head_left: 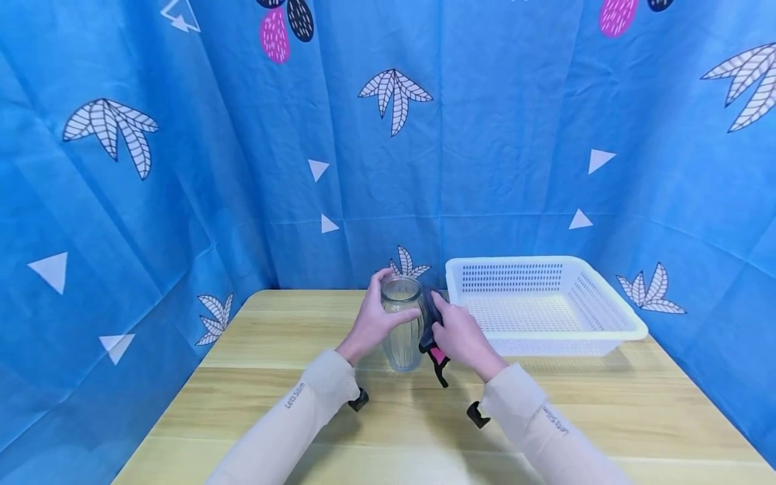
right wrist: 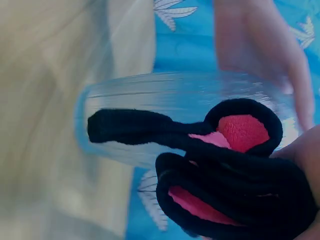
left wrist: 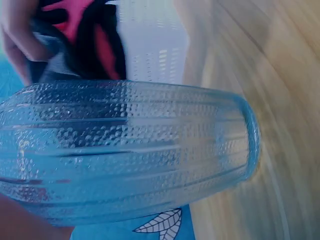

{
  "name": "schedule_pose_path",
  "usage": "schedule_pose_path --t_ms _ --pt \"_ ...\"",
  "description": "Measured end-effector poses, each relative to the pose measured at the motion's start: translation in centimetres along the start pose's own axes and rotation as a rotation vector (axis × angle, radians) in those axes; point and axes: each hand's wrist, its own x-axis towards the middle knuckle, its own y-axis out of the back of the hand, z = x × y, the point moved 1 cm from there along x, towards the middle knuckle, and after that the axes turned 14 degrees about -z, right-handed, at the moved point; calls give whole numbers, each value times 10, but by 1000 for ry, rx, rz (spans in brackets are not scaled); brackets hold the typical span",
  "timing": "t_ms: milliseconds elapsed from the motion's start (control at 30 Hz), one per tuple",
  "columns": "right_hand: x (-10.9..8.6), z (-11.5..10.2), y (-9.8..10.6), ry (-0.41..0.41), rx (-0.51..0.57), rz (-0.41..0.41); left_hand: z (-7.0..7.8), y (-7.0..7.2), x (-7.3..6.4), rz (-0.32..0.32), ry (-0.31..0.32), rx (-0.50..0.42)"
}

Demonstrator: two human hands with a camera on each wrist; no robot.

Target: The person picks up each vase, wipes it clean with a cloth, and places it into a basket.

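A clear ribbed glass vase (head_left: 402, 347) stands upright in front of me, its rim upward. My left hand (head_left: 377, 320) grips it near the top, with fingers and thumb on either side. Whether its base touches the table I cannot tell. In my right hand (head_left: 463, 337) is a folded dark cloth (head_left: 430, 322) with black edging and a pinkish-red inner side, held against or close to the vase's right side. Bumpy texture covers the vase (left wrist: 145, 145) in the left wrist view. A loose black strip of the cloth (right wrist: 240, 172) hangs across the glass in the right wrist view.
A white perforated plastic basket (head_left: 545, 345) sits at the back right of the wooden table (head_left: 291, 337), just right of the cloth. Behind the table hangs a blue patterned curtain (head_left: 485, 168), which also runs along both sides.
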Motion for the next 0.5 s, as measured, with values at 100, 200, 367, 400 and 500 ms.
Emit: schedule_pose_path --t_ms 100,200,367,400,500 --pt "4 13 -16 -8 20 -55 -1 -1 0 24 15 12" --pt "6 23 -30 -23 2 -111 -1 -2 -1 40 25 32" --pt "5 30 -42 -51 -50 -166 -2 -3 0 61 16 70" --pt "5 30 -43 -52 -52 -170 -2 -3 0 69 8 82" --pt "2 29 -41 -48 -25 -173 -3 -4 0 90 -7 131"
